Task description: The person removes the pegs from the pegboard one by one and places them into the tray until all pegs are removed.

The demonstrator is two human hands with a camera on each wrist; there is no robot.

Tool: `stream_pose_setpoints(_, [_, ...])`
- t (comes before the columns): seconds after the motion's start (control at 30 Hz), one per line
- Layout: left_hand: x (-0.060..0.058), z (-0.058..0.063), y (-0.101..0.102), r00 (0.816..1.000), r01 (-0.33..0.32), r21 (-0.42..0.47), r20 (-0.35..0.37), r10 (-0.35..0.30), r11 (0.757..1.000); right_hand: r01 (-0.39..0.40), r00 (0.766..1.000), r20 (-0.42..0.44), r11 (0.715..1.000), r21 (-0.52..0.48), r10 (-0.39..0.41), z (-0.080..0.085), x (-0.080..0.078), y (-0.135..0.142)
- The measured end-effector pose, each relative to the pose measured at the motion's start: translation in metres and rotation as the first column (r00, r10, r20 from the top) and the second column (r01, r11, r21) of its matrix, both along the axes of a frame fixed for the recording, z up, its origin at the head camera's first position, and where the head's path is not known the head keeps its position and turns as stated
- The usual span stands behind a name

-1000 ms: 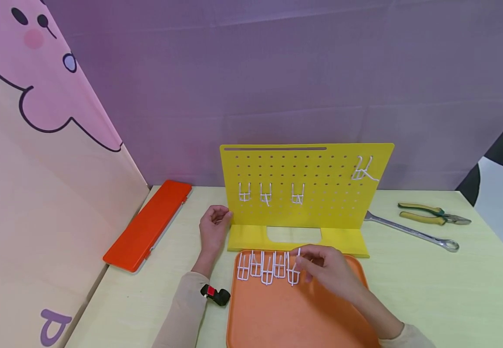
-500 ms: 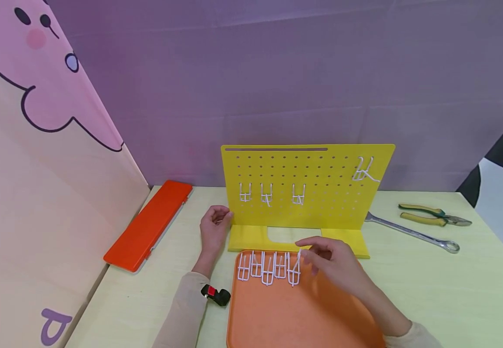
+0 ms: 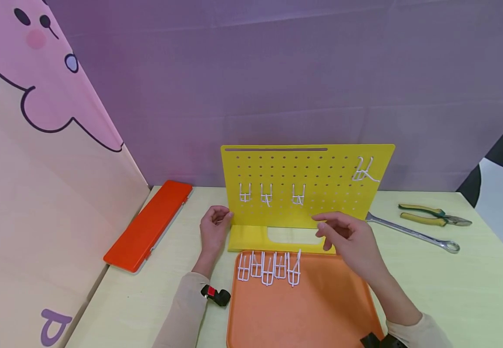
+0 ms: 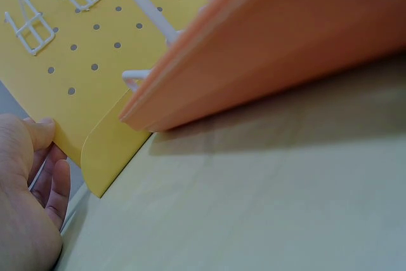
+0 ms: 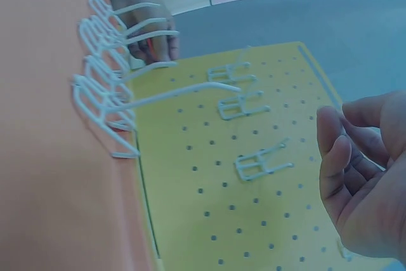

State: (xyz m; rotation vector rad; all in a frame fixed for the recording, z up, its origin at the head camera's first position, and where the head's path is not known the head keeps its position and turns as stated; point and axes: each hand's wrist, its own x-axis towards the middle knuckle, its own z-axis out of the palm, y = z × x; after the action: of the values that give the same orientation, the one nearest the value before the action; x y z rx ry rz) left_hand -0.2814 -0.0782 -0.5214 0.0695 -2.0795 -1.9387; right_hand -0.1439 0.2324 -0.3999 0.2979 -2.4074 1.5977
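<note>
A yellow pegboard point(image 3: 286, 215) stands upright on its base. My left hand point(image 3: 214, 232) pinches its left edge; in the left wrist view the thumb point(image 4: 42, 132) lies on the board's front face. My right hand point(image 3: 353, 246) hovers before the board's lower right, fingers loosely bent and holding nothing. Three white wire hooks point(image 3: 298, 202) hang in a row across the board's left and middle, and another hook point(image 3: 359, 179) sits at upper right. Along the far edge of the orange tray point(image 3: 295, 314) lie several similar hooks point(image 3: 267, 284), side by side.
Left of the board lies a long red case point(image 3: 149, 227). To the right are a steel wrench point(image 3: 412, 232), its near-board end partly hidden by the pegboard, and yellow-handled pliers point(image 3: 434, 215). A purple backdrop point(image 3: 277, 72) rises behind the table.
My right hand has let go of the rightmost hook on the tray and moved up and right, towards the board. My left hand stays at the board's edge.
</note>
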Motion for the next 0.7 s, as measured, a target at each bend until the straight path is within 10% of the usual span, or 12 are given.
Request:
stream_pose_setpoints(0.5, [0.001, 0.0, 0.0, 1.0, -0.002, -0.015, 0.004, 0.002, 1.0, 0.148, 0.98, -0.112, 0.981, -0.126, -0.162, 0.027, -0.008, 0.021])
stream_pose_setpoints(0.7, [0.001, 0.0, 0.0, 1.0, 0.003, -0.007, -0.006, -0.003, 1.0, 0.202, 0.958, -0.121, 0.913, -0.354, -0.258, 0.037, -0.013, 0.032])
